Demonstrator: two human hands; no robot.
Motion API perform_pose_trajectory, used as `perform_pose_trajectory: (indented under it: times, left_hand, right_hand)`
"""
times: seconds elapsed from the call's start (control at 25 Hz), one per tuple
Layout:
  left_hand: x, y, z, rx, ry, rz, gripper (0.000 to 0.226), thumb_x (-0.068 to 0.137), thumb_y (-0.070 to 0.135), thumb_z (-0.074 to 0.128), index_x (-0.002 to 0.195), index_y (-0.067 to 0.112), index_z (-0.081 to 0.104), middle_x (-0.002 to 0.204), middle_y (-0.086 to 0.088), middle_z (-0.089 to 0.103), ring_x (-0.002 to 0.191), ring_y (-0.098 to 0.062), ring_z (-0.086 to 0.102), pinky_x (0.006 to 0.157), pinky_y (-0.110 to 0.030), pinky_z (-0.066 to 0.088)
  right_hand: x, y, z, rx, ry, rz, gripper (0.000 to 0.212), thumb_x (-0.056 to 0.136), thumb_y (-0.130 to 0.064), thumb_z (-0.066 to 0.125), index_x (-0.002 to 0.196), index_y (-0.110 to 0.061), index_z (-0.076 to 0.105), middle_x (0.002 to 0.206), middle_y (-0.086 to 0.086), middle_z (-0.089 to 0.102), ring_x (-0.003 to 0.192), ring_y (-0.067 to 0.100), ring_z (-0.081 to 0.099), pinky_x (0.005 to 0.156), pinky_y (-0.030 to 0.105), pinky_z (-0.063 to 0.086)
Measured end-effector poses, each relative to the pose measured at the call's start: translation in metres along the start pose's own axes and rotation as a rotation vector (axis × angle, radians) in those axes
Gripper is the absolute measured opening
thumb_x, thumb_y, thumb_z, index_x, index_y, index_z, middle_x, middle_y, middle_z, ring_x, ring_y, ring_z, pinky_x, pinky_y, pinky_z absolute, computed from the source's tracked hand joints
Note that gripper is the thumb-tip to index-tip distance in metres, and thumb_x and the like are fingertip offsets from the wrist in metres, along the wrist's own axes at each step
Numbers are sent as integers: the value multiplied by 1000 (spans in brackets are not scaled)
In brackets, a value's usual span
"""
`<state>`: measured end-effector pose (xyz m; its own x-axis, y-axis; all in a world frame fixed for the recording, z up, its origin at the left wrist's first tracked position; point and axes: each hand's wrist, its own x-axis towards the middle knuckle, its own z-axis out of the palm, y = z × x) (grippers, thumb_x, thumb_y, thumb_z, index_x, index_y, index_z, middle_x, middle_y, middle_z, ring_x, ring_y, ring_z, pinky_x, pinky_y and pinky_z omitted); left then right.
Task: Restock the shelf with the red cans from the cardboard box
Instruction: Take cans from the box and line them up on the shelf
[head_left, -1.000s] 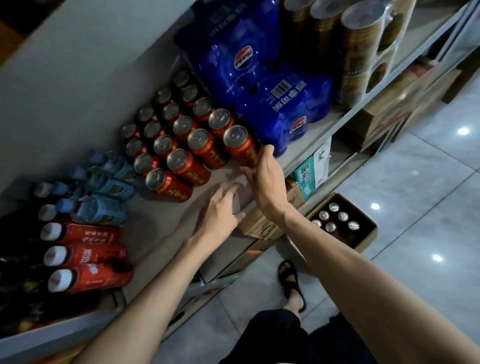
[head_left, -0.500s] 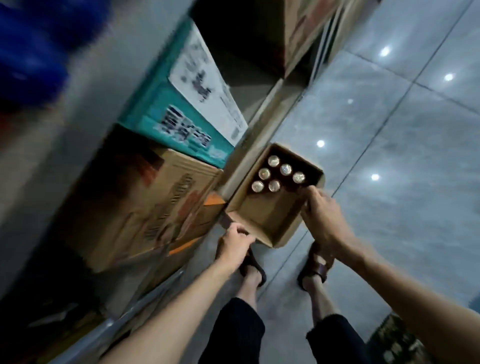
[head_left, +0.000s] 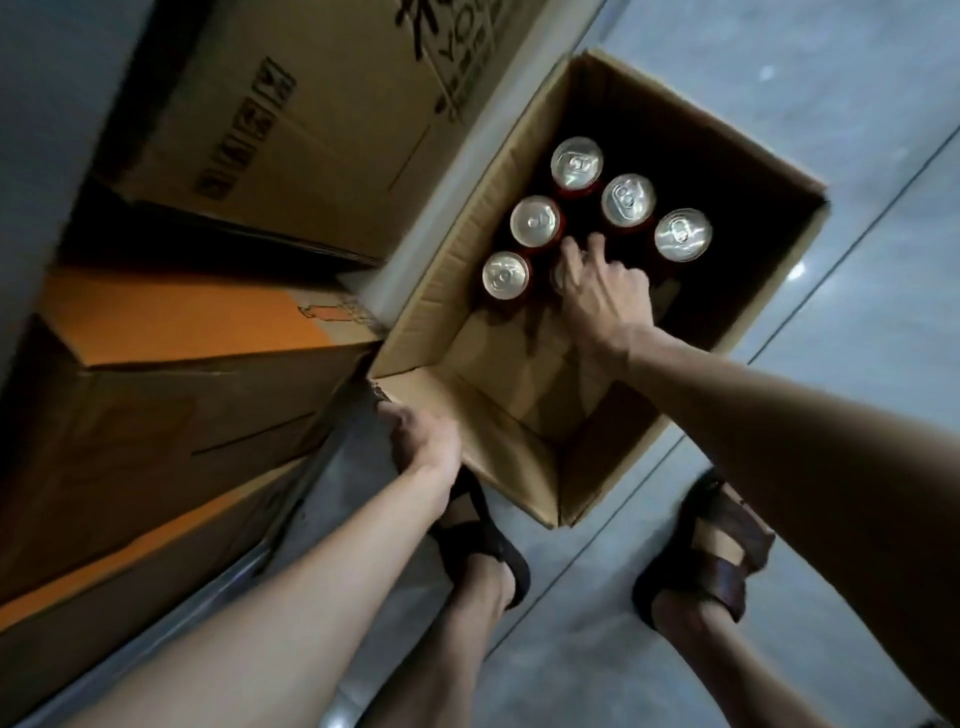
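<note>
Five cans (head_left: 627, 200) stand in the box (head_left: 498, 457). Our right hand (head_left: 605, 296) clasps a sixth can (head_left: 557, 277); our left hand (head_left: 423, 441) grips the rim.

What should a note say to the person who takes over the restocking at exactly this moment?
Left hand: grips the near corner of the box.
Right hand: inside the box, over one can. I cannot tell whether it already grips it.
Cans: five more stand upright in the far half of the box, which sits on the floor.
Done: the near half of the box is bare. The shelf level to fill is out of view.
Left: lift out this can, then the other five, and set them all on the shelf.
</note>
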<state>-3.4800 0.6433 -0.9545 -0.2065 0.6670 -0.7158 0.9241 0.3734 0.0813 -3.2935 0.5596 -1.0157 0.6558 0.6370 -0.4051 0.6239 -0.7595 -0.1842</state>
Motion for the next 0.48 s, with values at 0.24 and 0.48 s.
perform_pose_trajectory:
  times: [0.24, 0.48]
  left_hand:
    - [3, 3, -15, -38, -79, -66, 34, 91, 6, 50, 124, 6, 42, 128, -18, 56, 120, -35, 56, 104, -47, 46]
    - [-122, 34, -77, 180, -201, 386, 98, 81, 16, 76, 155, 22, 11, 155, -12, 33, 139, -29, 37, 110, -39, 36]
  right_hand:
    - [-6, 3, -11, 107, -28, 30, 37, 90, -14, 55, 123, -3, 41, 117, 22, 48, 77, 41, 64, 52, 36, 34]
    - [-112, 17, -141, 733, -122, 193, 67, 60, -53, 69, 119, -27, 49, 101, -6, 57, 89, 18, 59, 76, 32, 46]
